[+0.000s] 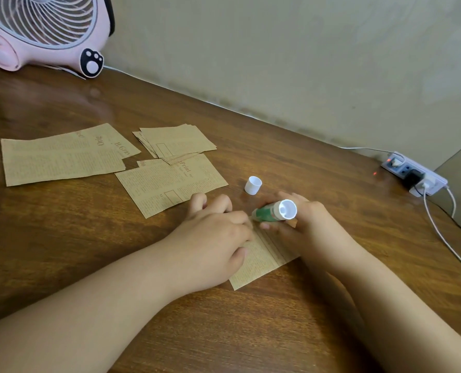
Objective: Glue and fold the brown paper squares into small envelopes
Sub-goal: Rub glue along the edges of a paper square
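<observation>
While left hand (218, 232) pins paper (261, 261); right hand (304, 224) grips glue stick (271, 212)

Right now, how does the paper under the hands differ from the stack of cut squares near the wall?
The paper under the hands is a single piece; the stack is several fanned squares. The left hand presses the single piece while the right hand holds the glue stick tip to it; the stack lies untouched. The single piece is nearest the person, the stack farther back. Both are brown printed paper.
</observation>
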